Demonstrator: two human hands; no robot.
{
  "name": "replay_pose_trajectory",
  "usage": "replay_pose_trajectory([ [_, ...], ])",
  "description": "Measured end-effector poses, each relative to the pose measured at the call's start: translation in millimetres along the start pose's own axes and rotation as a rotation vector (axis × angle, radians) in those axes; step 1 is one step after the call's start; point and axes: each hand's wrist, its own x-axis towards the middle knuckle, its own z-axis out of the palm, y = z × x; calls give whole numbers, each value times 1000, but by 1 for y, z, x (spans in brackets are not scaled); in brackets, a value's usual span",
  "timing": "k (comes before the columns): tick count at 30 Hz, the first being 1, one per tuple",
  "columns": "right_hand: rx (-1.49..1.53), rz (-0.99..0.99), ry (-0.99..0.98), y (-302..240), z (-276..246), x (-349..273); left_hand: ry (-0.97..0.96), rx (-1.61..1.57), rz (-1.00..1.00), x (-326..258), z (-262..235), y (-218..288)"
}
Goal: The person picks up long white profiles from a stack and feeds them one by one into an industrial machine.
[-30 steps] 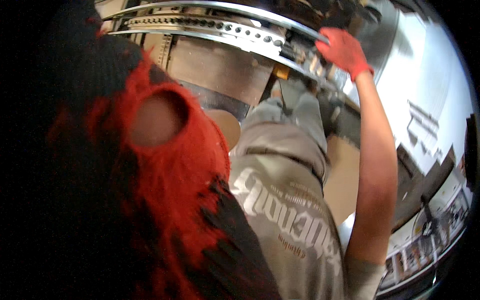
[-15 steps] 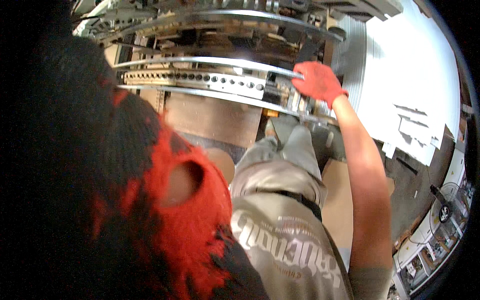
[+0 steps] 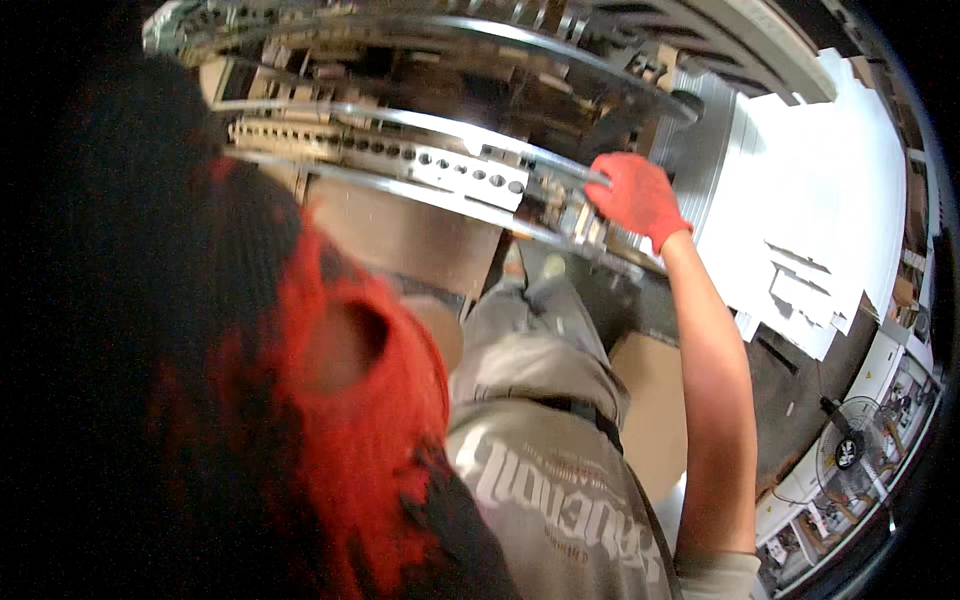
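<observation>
My right hand [image 3: 638, 202], in a red glove, is closed around the right part of a curved-looking silvery metal rail [image 3: 400, 118] on a machine. Just nearer to me runs a pale bar with a row of round holes [image 3: 455, 172], and beyond that a second silvery rail [image 3: 380, 188]. Very close to the camera, a red and black knitted glove, my left hand [image 3: 385, 440], fills the left side. A round hole shows in its knit. Its fingers cannot be made out, nor whether it holds anything.
White sheets [image 3: 800, 190] lie stacked at the right. A fan [image 3: 848, 450] stands by a white cabinet-like unit [image 3: 880, 370] at far right. Brown boards [image 3: 400, 225] sit below the machine, and a grey machine part [image 3: 740, 40] juts in at the upper right.
The whole view has shifted and tilted somewhat. My right hand stays on the rail, now slightly lower in the picture. The left glove still covers the left side.
</observation>
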Motion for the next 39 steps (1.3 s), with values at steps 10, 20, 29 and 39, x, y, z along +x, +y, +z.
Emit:
replay_pose_trajectory([
  [10, -10, -22, -25, 12, 11, 0, -45, -24, -35, 3, 9, -11],
  [20, -55, 74, 4, 8, -3, 6, -3, -164, 101, 13, 39, -39],
  [29, -49, 108, 24, 8, -9, 0, 5, -475, 424, 80, 88, 29],
  [39, 215, 71, 228, 5, -30, -16, -109, -686, 343, 44, 185, 63],
])
